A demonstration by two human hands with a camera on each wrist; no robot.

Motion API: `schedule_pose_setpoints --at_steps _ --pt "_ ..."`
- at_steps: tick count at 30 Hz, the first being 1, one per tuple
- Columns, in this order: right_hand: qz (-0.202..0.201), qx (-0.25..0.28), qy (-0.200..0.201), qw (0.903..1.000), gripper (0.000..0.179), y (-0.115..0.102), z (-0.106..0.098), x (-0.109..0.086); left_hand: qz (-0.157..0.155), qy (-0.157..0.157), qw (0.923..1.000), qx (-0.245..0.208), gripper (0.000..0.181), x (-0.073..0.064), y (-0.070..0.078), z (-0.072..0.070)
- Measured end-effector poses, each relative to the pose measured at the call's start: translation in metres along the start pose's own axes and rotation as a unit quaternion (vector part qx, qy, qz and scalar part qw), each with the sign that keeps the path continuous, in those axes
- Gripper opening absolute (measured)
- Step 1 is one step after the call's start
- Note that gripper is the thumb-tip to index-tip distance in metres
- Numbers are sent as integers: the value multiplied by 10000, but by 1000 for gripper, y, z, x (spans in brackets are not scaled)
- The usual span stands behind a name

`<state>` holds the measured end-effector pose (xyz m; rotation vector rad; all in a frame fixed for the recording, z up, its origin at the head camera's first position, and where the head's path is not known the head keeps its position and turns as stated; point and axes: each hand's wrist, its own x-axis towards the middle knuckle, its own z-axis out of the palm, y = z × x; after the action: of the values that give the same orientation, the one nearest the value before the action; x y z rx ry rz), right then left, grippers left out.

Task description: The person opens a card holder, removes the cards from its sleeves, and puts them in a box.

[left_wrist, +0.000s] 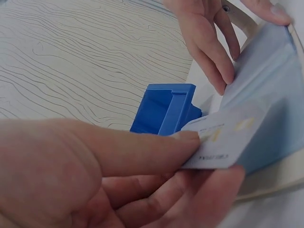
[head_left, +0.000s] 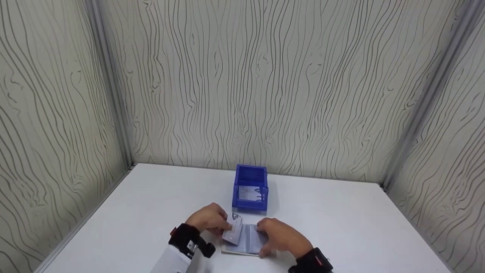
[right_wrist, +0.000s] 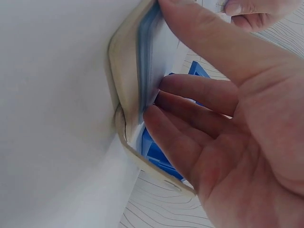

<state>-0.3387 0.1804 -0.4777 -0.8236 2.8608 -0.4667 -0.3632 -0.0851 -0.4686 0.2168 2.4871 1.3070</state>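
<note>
A white card [head_left: 232,236] with a printed emblem is pinched between the thumb and fingers of my left hand [head_left: 209,219]. In the left wrist view gold-coloured patches show on the card [left_wrist: 230,135]. Beneath it an open card holder [head_left: 248,239] with bluish clear sleeves lies on the table. My right hand [head_left: 283,237] holds the holder's right part, thumb on the near edge and fingertips at the far edge. The right wrist view shows its cream cover [right_wrist: 124,71] and a strap [right_wrist: 154,167] with a snap.
Just beyond the holder stands a blue open-front bin [head_left: 250,204], with a printed white card [head_left: 248,193] visible in it. The white table [head_left: 151,201] is bounded by wood-patterned panels [head_left: 246,83] at the back and sides.
</note>
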Motion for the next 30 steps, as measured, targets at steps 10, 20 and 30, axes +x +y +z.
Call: schedule_pose_setpoints --at_steps 10,20,30 --pt "-77 -17 105 9999 43 6 -4 -1 796 1227 9855 856 15 0 29 -7" --pt "60 -4 16 10000 44 15 -1 -15 2280 2501 9290 1497 18 34 72 -1" --pt "388 -37 -192 9991 52 -5 -1 3 2680 3466 8535 2822 16 98 105 -11"
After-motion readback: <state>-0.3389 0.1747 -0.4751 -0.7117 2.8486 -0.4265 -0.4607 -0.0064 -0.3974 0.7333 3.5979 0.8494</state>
